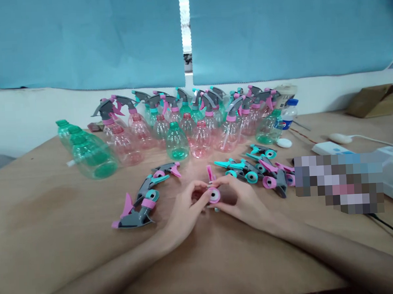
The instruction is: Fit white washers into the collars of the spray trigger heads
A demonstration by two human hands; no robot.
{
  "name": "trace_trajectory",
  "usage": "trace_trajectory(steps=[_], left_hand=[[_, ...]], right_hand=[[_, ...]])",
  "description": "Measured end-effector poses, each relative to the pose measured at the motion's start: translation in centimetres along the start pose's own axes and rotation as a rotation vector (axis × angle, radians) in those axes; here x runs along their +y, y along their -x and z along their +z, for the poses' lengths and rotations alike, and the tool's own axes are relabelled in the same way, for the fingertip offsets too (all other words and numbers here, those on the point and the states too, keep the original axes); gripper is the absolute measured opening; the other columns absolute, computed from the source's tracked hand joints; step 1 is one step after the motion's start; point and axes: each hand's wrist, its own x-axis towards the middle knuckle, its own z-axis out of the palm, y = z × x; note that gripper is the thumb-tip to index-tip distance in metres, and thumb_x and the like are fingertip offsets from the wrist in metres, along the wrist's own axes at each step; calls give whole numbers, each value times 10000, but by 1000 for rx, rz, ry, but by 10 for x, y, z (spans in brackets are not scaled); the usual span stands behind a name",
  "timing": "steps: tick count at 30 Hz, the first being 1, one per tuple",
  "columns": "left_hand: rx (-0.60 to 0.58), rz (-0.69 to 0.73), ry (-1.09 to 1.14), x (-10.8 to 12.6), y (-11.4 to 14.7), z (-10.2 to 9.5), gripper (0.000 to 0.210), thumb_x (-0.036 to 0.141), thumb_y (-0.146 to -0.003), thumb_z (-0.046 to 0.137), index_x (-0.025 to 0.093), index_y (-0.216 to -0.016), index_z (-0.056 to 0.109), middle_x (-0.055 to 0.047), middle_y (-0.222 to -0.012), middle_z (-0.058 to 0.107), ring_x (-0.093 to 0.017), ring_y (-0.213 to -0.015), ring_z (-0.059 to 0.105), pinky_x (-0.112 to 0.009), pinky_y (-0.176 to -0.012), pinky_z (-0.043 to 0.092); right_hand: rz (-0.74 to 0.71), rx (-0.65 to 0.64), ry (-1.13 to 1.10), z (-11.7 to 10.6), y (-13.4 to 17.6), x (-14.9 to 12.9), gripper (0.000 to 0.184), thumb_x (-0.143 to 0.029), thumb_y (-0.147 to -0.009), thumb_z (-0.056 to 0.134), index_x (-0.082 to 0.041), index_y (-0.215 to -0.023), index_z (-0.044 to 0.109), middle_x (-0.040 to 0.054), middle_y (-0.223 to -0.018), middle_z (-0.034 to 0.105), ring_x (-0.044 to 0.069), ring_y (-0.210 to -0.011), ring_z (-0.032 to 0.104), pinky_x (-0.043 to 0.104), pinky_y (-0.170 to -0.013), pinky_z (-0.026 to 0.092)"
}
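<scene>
Both hands meet over the middle of the table around a pink-and-grey spray trigger head [214,195], its round collar opening turned toward me. My left hand [190,204] grips it from the left, thumb against the collar. From the right, my right hand [241,199] has its fingers closed about the collar and the pink lever. The grey body is mostly hidden behind the fingers. Loose spray heads [134,216] lie to the left of my hands. On the right is a pile of more turquoise and pink spray heads [251,176].
Behind stand rows of pink spray bottles [201,140] and green bottles [177,143], many with heads fitted. Green bottles [93,154] stand at left. A blue-capped bottle [288,113], white power strip [331,148], cardboard box [375,100] and blurred-out patch are at right.
</scene>
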Motion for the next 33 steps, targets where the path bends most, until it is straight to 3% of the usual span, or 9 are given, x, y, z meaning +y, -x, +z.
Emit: trace_trajectory(steps=[5,11,15,21,24,33], left_hand=[[33,-1,46,-5,-5,1,234,370,-917,502,194,-1067,538,-48,-1011,632,-144,-747,587,-242,-594,482],[28,-31,50,1,-3,0,252,361,-923,490,214,-1128,481,-61,-1117,601,-137,-739,586,-258,-605,490],[19,-59,35,4,-3,-1,241,361,-914,499,206,-1099,488,-62,-1080,588,-171,-849,585,-263,-617,493],[76,-23,-69,8,-1,-1,116,305,-906,510,198,-952,504,-23,-960,576,-131,-738,549,-260,-621,455],[50,16,-166,14,1,0,95,282,-900,516,200,-946,533,-18,-953,583,-130,-732,538,-252,-613,444],[-45,124,-441,9,7,3,336,218,-875,526,281,-1205,508,-25,-995,515,-147,-786,560,-262,-633,483]], right_hand=[[-38,22,152,5,-6,4,242,-277,-818,663,-194,-1036,599,77,-1002,612,216,-979,565,382,-865,477],[-4,20,133,-2,-12,8,214,-271,-839,632,-206,-1043,620,77,-1008,615,217,-989,575,382,-865,489],[-3,-6,114,-6,-11,10,225,-289,-818,657,-217,-1028,622,76,-1028,619,221,-991,593,380,-852,506],[16,-21,82,-7,-10,8,225,-273,-826,645,-238,-1047,623,76,-1035,616,228,-1001,592,394,-852,512],[15,-11,72,-8,-10,9,223,-262,-825,645,-234,-1046,631,76,-1028,593,228,-1007,576,388,-847,509],[69,21,100,-9,-6,10,265,-302,-829,643,-251,-1089,640,12,-822,485,133,-651,518,287,-581,497]])
